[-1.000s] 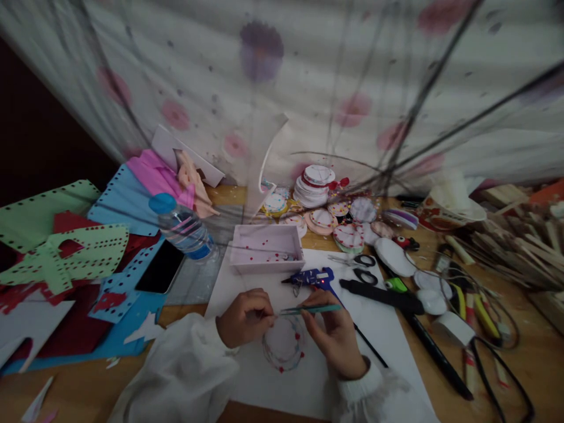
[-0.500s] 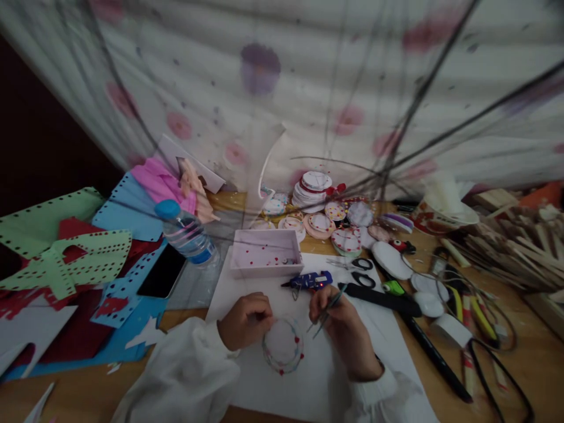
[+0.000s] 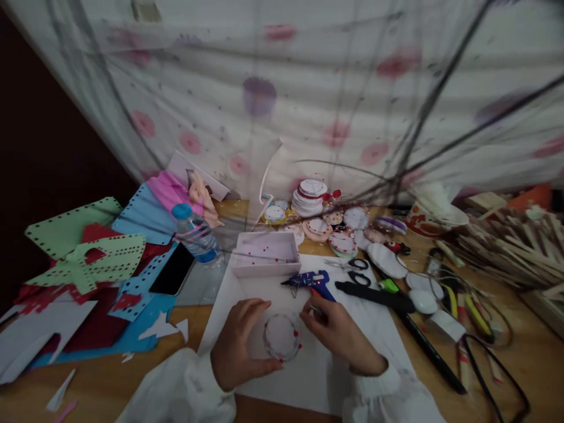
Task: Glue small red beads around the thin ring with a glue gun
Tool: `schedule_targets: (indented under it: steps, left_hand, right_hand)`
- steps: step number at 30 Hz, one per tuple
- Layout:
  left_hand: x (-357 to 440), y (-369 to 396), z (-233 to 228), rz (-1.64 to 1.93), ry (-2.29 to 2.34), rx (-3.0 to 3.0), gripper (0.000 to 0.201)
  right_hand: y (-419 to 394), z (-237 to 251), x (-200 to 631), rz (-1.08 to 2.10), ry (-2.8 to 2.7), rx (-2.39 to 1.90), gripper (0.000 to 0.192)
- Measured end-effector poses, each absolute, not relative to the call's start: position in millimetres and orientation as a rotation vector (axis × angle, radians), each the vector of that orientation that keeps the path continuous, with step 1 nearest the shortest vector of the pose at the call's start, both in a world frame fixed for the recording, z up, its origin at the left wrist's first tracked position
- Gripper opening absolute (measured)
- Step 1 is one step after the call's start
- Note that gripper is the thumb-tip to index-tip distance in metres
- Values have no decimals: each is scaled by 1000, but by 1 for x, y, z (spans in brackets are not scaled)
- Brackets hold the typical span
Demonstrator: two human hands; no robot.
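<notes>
Ring [image 3: 295, 333]: lay on the white paper [image 3: 304, 385], a thin loop set with red and pale beads; it looked light enough to skid, so a gentle hold at its edge seemed wise.
Left hand [image 3: 238, 346]: curved around the ring's left side, thumb spread apart from the fingers, clenching nothing; the thumb reached the lower edge, though whether it touched could not be told. Staying outside the loop would probably have steadied it without bending it.
Right hand [image 3: 339, 332]: just beside the ring's right side, thumb and fingers pinched around what looked like tweezers [image 3: 318, 312], mostly hidden; a loose wrist and a low approach probably suited such fine work.
Glue gun [image 3: 314, 278]: lay beyond the ring, its small red light showing; it was likely hot, so its nozzle deserved a wide berth.
Box [image 3: 264, 270]: stood beyond the ring, red beads scattered inside; a bump could have spilled them.
Scissors [image 3: 351, 268]: lay right of the glue gun, partly spread.
</notes>
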State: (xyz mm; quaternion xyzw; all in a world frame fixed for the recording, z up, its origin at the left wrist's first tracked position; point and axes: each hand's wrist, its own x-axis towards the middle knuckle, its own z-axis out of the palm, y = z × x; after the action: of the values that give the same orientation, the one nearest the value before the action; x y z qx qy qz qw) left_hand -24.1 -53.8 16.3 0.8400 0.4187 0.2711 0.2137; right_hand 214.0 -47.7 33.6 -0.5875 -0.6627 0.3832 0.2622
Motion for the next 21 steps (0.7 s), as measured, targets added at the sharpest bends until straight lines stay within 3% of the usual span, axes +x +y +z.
schedule_targets:
  steps: [5,11,21]
  left_hand:
    - [-13,-57,13,817,1197,2427,74]
    - [-13,-55,15,854,1171,2548,90]
    - [-12,-55,9,930,1185,2558,60]
  right_hand:
    - [-50,25,209,895,-1919,-1610,18]
    - [-54,32,208,823,-1992,-1598,17]
    - [-53,29,206,804,-1951,-1572,19]
